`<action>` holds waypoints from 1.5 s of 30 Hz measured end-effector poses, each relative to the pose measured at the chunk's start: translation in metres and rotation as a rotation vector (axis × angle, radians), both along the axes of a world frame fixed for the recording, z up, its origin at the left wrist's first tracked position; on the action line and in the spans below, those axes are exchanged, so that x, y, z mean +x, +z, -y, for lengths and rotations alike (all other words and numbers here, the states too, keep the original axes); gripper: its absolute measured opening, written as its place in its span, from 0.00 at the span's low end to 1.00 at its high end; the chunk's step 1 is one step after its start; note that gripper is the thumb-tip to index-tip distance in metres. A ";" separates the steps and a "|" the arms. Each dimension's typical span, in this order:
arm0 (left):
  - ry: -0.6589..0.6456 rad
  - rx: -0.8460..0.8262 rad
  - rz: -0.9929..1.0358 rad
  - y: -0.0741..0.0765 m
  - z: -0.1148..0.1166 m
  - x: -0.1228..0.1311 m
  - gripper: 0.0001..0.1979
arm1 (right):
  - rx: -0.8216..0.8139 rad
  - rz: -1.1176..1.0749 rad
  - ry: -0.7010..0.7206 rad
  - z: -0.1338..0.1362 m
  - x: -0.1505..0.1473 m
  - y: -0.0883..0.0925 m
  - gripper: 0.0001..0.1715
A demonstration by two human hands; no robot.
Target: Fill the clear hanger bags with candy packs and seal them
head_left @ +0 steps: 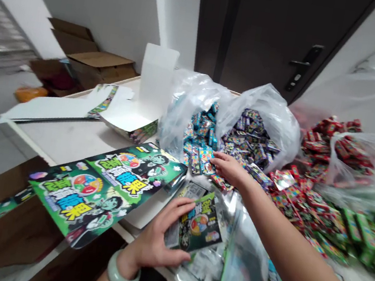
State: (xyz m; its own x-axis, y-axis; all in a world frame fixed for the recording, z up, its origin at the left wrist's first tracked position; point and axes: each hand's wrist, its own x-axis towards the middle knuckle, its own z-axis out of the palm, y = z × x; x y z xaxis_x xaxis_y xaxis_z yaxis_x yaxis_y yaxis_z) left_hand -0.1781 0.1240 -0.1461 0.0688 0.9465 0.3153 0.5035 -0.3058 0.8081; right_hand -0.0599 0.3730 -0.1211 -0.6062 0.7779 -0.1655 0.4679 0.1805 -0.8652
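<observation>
My left hand, with a pale green bangle at the wrist, grips a small dark green printed packet between thumb and fingers. Whether it is a box or a pouch I cannot tell. Farther forward, my right hand pinches a small blue candy packet by its right edge. This lies at the mouth of a clear plastic bag full of blue candy packets. Beneath my left hand lie clear plastic sleeves, partly hidden. A large green printed display box sits to the left.
Purple packets fill another clear bag. Red packets and green packets are heaped on the right. An open white carton and flat card sheets lie at the back left. Brown cardboard boxes stand beyond the table.
</observation>
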 end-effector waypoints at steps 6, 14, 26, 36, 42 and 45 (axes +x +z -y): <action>-0.009 0.040 -0.130 0.006 -0.008 0.006 0.37 | -0.477 -0.562 -0.158 0.047 0.126 0.025 0.30; -0.054 0.205 -0.427 0.008 -0.034 0.058 0.40 | -0.009 -0.580 -0.458 0.112 0.215 0.035 0.33; -0.205 0.245 -0.466 0.013 -0.049 0.099 0.41 | 0.059 -0.191 -0.229 0.134 0.247 0.026 0.27; 0.013 0.236 -0.386 0.017 -0.047 0.121 0.41 | 0.076 -0.246 -0.167 0.140 0.225 0.013 0.27; -0.030 -0.051 0.196 0.018 -0.047 0.148 0.28 | 0.098 -0.277 -0.166 0.145 0.240 0.032 0.21; -0.059 -0.179 0.495 0.005 -0.043 0.163 0.25 | 0.176 -0.410 -0.397 0.156 0.242 0.019 0.23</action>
